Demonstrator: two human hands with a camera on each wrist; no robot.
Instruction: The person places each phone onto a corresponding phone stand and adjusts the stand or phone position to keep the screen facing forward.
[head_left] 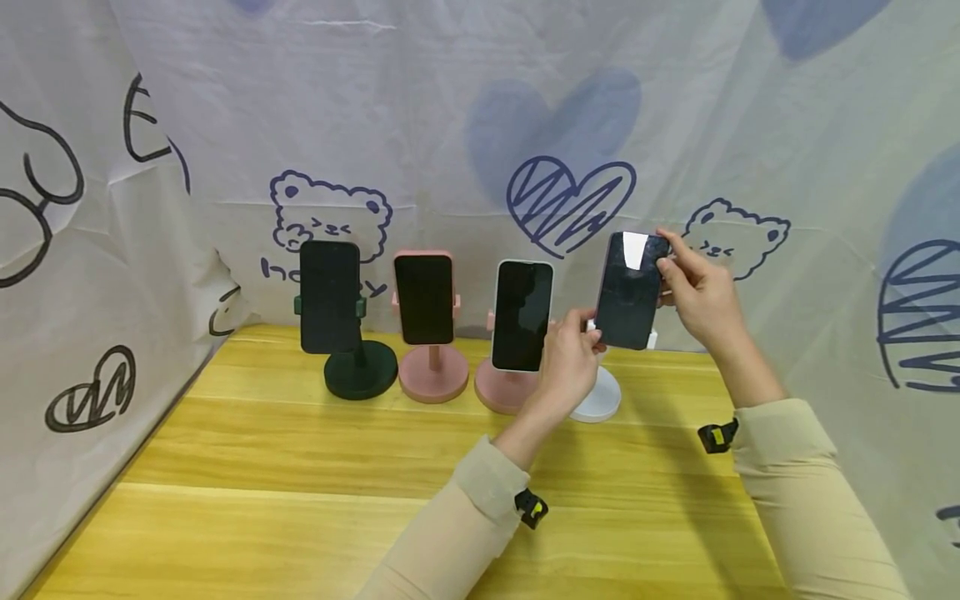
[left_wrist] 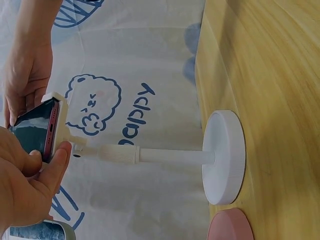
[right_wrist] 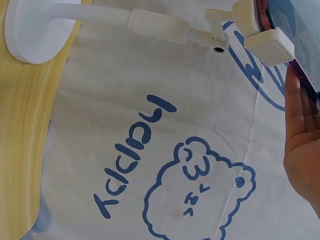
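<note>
A dark-screened smartphone [head_left: 628,304] with a reddish edge sits in the clamp of a white phone stand [head_left: 600,397], leaning back. My right hand [head_left: 705,296] pinches the phone's upper right edge between thumb and fingers. At the lower left corner, my left hand [head_left: 570,360] grips the clamp, its thumb by the screen and a finger under the holder in the left wrist view. The white clamp arm [right_wrist: 270,46] touches the phone's side in the right wrist view. The stand's post and round base [left_wrist: 223,157] show in the left wrist view.
To the left stand a dark green phone stand [head_left: 360,371], a pink stand [head_left: 433,375] and another pink stand [head_left: 498,390], each holding a phone. They line the back of the wooden table [head_left: 300,483]. A printed cloth [head_left: 450,125] hangs right behind.
</note>
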